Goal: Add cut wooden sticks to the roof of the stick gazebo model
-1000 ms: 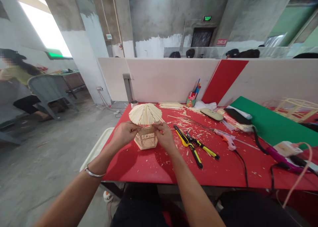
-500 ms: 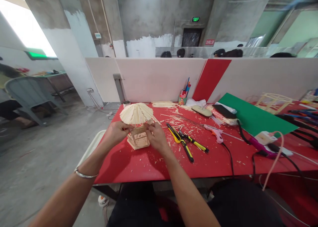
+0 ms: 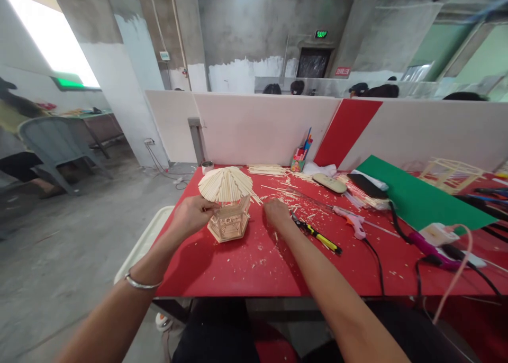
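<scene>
A small pavilion model (image 3: 228, 228) made of pale wooden sticks stands on the red table, with a cone-shaped stick roof (image 3: 225, 184) and an open-sided lower part. My left hand (image 3: 192, 215) pinches its left side just under the roof. To the right of the model, my right hand (image 3: 275, 212) is low over the table with fingers curled; what they hold, if anything, is hidden. Yellow-and-black pliers (image 3: 319, 238) lie right of that hand, partly covered by my forearm. The yellow cutter knife beside them is out of sight.
Loose sticks (image 3: 268, 170) and scraps are scattered behind my right hand. A pink glue gun (image 3: 351, 221) with its cord, a green board (image 3: 424, 193), a pen cup (image 3: 297, 162) and a purple power strip (image 3: 428, 249) are further right. A white partition (image 3: 257, 125) backs the table.
My right hand has let go of the model and moved right, to where the cutter knife lay. My left hand stays on the model. The view has shifted slightly.
</scene>
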`<state>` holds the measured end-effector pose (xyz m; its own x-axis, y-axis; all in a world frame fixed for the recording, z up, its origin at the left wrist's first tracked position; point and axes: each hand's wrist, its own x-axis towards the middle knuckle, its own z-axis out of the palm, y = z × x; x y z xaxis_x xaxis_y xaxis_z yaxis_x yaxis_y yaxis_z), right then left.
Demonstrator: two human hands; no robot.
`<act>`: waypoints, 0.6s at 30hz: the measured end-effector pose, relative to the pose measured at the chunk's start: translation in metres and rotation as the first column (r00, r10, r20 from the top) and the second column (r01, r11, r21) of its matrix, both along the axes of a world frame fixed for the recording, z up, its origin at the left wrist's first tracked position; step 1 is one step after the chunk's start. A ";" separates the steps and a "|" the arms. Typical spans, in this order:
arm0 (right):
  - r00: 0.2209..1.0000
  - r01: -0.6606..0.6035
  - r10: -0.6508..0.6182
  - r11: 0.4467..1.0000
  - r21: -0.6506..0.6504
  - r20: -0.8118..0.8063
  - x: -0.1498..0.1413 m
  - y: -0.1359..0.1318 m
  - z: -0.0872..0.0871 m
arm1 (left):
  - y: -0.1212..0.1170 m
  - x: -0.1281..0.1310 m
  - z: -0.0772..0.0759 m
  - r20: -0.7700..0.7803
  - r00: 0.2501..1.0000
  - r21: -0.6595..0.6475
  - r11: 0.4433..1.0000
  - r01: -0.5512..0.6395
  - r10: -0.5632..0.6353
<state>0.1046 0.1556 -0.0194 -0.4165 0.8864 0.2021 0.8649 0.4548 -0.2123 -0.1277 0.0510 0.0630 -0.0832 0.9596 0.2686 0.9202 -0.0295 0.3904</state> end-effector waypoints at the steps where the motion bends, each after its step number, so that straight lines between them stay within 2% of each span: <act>1: 0.999 -0.019 0.019 1.000 0.000 0.038 0.000 0.004 -0.002 | 0.000 0.000 0.000 0.003 1.000 0.000 1.000 -0.004 0.004; 5: 0.982 -0.120 0.116 0.993 0.015 0.149 0.001 0.014 -0.005 | -0.002 0.003 0.000 0.001 1.000 0.004 1.000 -0.023 0.023; 8: 0.965 -0.208 0.195 0.976 0.058 0.176 0.007 0.015 0.002 | -0.004 0.003 0.000 0.005 1.000 0.005 1.000 -0.022 0.022; 12: 0.969 -0.241 0.224 0.947 0.214 0.102 0.024 -0.010 0.017 | -0.004 0.003 -0.004 0.030 0.999 0.024 0.999 -0.024 0.023; 15: 0.989 -0.111 0.137 0.924 0.366 -0.046 0.042 -0.055 0.020 | -0.003 0.001 -0.007 0.050 0.999 0.048 0.999 -0.006 0.003; 16: 0.984 -0.038 0.109 0.903 0.428 -0.144 0.047 -0.073 0.019 | -0.003 0.000 -0.008 0.055 0.999 0.051 0.999 0.000 -0.002; 17: 0.928 0.078 0.124 0.858 0.507 -0.352 0.051 -0.091 0.017 | -0.002 0.000 -0.009 0.058 0.998 0.051 0.999 0.003 -0.006; 18: 0.824 0.207 0.151 0.817 0.538 -0.546 0.053 -0.110 0.015 | -0.001 0.000 -0.010 0.060 0.998 0.050 0.999 0.003 -0.006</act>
